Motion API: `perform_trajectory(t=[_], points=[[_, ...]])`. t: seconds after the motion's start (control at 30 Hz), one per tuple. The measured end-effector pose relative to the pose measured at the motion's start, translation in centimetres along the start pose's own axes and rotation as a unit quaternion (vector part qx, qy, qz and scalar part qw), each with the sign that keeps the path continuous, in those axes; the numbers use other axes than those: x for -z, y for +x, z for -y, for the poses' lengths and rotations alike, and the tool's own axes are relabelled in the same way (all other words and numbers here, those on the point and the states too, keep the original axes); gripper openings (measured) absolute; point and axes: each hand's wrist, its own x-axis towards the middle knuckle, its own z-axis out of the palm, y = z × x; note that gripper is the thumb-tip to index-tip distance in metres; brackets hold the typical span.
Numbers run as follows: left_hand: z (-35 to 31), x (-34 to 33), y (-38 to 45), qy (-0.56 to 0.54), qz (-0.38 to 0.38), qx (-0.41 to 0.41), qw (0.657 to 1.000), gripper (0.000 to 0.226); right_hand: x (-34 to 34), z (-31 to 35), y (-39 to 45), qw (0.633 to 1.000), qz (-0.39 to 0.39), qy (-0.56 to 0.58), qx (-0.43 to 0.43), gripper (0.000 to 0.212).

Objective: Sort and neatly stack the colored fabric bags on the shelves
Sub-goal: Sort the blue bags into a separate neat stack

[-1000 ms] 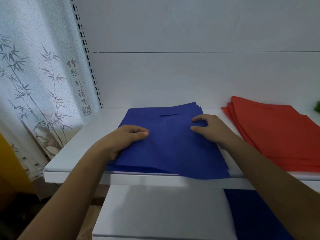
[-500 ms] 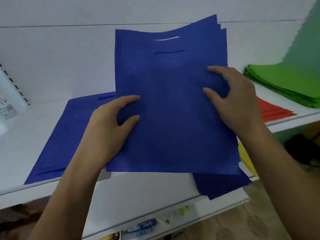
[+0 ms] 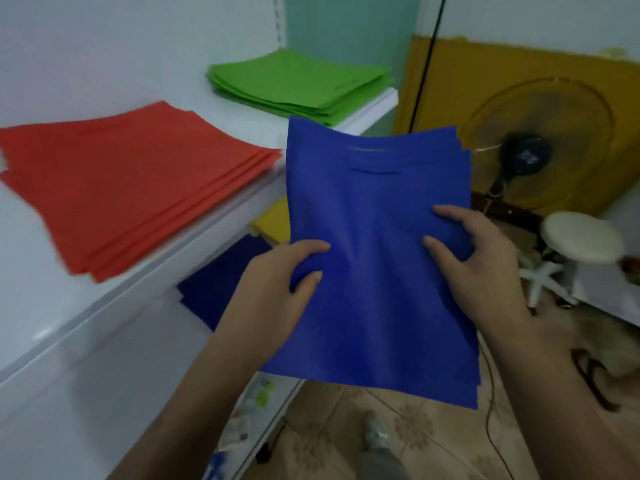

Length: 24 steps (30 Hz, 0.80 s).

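- Held upright in mid-air at centre frame: a bundle of blue fabric bags [image 3: 377, 258], edges fanned slightly at the top right, handle slits visible near the top.
- Left hand [image 3: 273, 289] gripping the bundle's left edge, thumb curled over the front, fingers wrapped behind.
- Right hand [image 3: 474, 261] pinching the right edge, thumb and forefinger bent onto the front face, cloth puckered between the two hands.
- Lying flat on the white upper shelf [image 3: 41, 271] at left: a stack of red bags [image 3: 131, 181], corners splayed.
- Further back on the same shelf, upper centre: a neater stack of green bags [image 3: 301, 84].
- On the lower shelf, just left of the held bundle: a dark blue stack [image 3: 221, 282], with yellow bags [image 3: 273, 220] behind it, both partly hidden.
- At right, against a yellow board [image 3: 519, 64]: a floor fan [image 3: 526, 154], blurred.
- At right edge: a pale round stool [image 3: 581, 237], possibly on a star-shaped base.
- At bottom: patterned floor tiles [image 3: 415, 427].
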Motion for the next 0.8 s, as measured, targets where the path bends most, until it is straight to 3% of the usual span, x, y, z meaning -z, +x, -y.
perform_trajectory(t=[0.13,0.3,0.57,0.8], points=[[0.9,-7.9,2.8,-0.026,0.047,0.024,0.998,0.034,-0.1,-7.6,0.8,0.998,0.033,0.011,-0.053,0.04],[4.7,-16.3,4.2,-0.015,0.04,0.105,0.994,0.035,-3.6,-15.4,2.8,0.987,0.128,0.031,-0.091,0.041],[14.3,-24.2,3.4,0.032,-0.055,0.248,0.967,0.032,-16.0,-23.2,2.9,0.948,0.304,0.07,-0.064,0.05],[22.1,-20.1,-0.1,0.076,-0.205,0.341,0.914,0.03,-29.3,-19.7,3.4,0.936,0.327,0.11,0.074,0.046]])
